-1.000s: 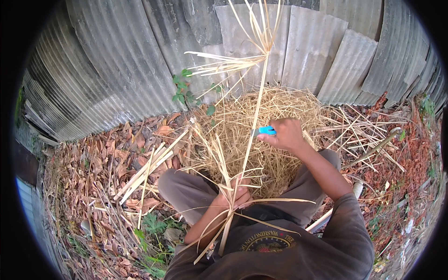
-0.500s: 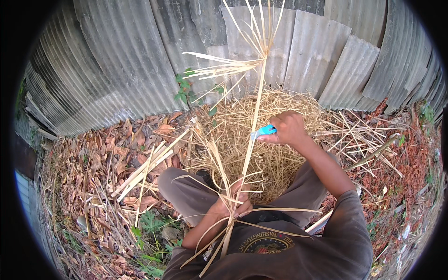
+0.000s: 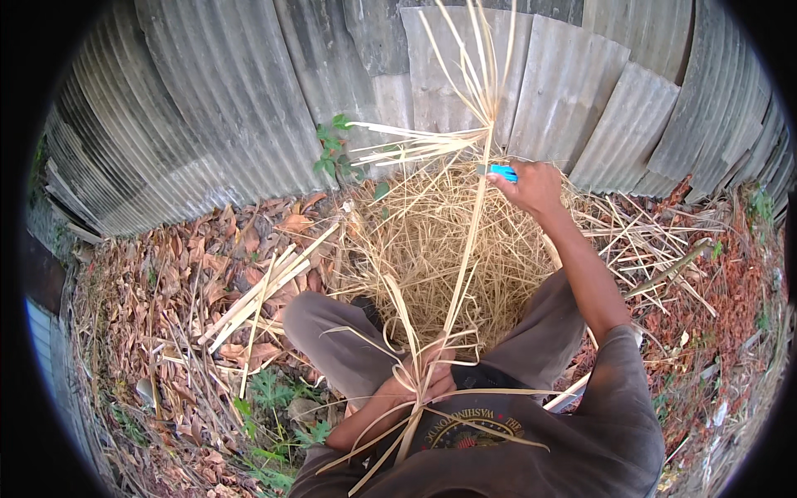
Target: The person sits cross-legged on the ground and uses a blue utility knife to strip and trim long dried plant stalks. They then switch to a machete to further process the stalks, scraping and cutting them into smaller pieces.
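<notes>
My left hand (image 3: 432, 372) is closed around the lower part of a long, pale, dry plant stalk (image 3: 470, 249), just in front of my shirt. Thin curled strips (image 3: 404, 311) spread out from around that grip. The stalk rises away from me and fans into narrow dry blades (image 3: 419, 143) at its far end. My right hand (image 3: 538, 189) is closed on a blue-handled utility knife (image 3: 503, 173). Its blade meets the stalk, or lies right beside it, a little below the fan; exact contact is too small to tell.
A heap of straw-like shavings (image 3: 415, 224) lies between my bent knees. Cut stalks (image 3: 261, 295) rest on brown leaves at left, and more sticks (image 3: 656, 249) lie at right. Grey corrugated metal sheets (image 3: 224, 124) wall off the far side. A small green plant (image 3: 330, 153) grows against them.
My right hand with the knife has moved farther away along the stalk, up toward the fan. The stalk's far end has shifted slightly right. My left hand keeps its grip.
</notes>
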`<state>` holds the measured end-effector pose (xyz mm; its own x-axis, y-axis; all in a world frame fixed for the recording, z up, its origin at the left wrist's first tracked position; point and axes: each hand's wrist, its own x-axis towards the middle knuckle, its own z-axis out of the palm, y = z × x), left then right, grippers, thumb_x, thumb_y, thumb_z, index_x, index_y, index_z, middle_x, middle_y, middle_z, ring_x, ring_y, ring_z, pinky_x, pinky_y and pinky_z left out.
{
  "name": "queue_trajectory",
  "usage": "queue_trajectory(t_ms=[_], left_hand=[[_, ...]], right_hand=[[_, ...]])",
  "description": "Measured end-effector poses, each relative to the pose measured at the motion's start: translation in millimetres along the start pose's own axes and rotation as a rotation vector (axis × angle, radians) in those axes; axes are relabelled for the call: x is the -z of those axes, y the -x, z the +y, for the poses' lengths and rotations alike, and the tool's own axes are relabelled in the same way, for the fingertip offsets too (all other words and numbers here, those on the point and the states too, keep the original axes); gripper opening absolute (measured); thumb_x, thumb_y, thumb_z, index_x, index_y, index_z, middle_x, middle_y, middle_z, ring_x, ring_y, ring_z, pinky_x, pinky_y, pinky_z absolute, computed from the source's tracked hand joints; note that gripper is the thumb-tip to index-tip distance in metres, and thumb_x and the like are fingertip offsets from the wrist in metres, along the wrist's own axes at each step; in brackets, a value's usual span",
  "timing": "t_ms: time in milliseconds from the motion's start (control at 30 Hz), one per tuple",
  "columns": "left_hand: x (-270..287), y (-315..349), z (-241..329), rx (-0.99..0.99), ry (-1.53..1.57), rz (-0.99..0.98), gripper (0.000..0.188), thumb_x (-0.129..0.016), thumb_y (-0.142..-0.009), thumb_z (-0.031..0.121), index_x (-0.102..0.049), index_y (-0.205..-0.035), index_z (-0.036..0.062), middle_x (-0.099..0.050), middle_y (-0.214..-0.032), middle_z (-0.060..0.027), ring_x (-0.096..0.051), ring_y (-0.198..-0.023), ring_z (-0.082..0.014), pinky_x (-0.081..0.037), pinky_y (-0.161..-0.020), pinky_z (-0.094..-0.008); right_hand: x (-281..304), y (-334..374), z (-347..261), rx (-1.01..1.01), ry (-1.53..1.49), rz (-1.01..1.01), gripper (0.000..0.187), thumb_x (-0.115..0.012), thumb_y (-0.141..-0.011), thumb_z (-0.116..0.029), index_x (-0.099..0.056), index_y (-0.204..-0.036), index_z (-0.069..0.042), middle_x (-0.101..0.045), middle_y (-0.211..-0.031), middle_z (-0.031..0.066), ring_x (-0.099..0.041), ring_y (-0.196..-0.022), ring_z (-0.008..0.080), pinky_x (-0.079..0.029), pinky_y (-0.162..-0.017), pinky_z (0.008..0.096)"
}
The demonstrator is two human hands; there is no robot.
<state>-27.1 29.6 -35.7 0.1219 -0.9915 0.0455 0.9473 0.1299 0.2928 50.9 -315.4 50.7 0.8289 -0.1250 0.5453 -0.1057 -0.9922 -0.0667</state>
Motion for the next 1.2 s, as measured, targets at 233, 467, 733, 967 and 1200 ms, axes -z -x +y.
queue_trajectory(t_ms=[233, 467, 733, 967, 1200], left_hand=[[2, 13, -12, 0.136, -0.045, 0.161, 0.044, -0.034, -0.104, 0.042, -0.046, -0.074, 0.0128, -0.038, -0.046, 0.0016, -0.041, -0.035, -0.0147, -0.037, -0.041, -0.0298], [10, 3, -9, 0.027, -0.548, 0.481, 0.041, -0.040, -0.103, 0.041, -0.049, -0.079, 0.0090, -0.041, -0.052, 0.0016, -0.041, -0.034, -0.0099, -0.034, -0.031, -0.0238], [-26, 2, 10, 0.035, -0.968, 0.570, 0.051, -0.036, -0.106, 0.037, -0.056, -0.073, 0.0041, -0.046, -0.059, 0.0042, -0.039, -0.053, -0.0038, -0.034, -0.050, -0.0234], [-26, -3, 9, -0.061, -1.030, 0.598, 0.055, -0.034, -0.106, 0.039, -0.054, -0.069, 0.0037, -0.042, -0.058, 0.0045, -0.036, -0.056, -0.0051, -0.031, -0.052, -0.0246], [-17, 0, 4, -0.061, -0.923, 0.575, 0.053, -0.035, -0.106, 0.039, -0.045, -0.065, 0.0077, -0.040, -0.057, 0.0051, -0.035, -0.054, -0.0046, -0.030, -0.050, -0.0235]], right_hand=[[3, -8, 60, -0.041, 0.215, 0.064, 0.068, -0.051, -0.079, -0.075, -0.068, -0.066, -0.011, -0.056, -0.048, 0.0082, -0.060, -0.047, 0.0257, -0.047, -0.046, 0.0388], [-15, 5, 83, -0.408, -0.268, -0.008, 0.076, -0.043, -0.085, -0.075, -0.055, -0.058, -0.005, -0.048, -0.046, 0.0094, -0.050, -0.041, 0.0232, -0.041, -0.043, 0.0389], [6, 55, -8, -0.923, -1.799, -0.269, 0.072, -0.022, -0.092, -0.075, -0.029, -0.053, -0.015, -0.024, -0.043, -0.0036, -0.023, -0.036, 0.0089, -0.021, -0.034, 0.0259], [-2, 127, -63, -0.056, -0.666, 0.046, 0.068, -0.052, -0.084, -0.071, -0.050, -0.059, -0.008, -0.043, -0.049, 0.0046, -0.047, -0.042, 0.0230, -0.037, -0.043, 0.0372], [7, 94, -53, 0.198, -0.209, 0.201, 0.064, -0.067, -0.069, -0.071, -0.052, -0.056, -0.010, -0.046, -0.048, 0.0050, -0.050, -0.041, 0.0236, -0.039, -0.040, 0.0367]])
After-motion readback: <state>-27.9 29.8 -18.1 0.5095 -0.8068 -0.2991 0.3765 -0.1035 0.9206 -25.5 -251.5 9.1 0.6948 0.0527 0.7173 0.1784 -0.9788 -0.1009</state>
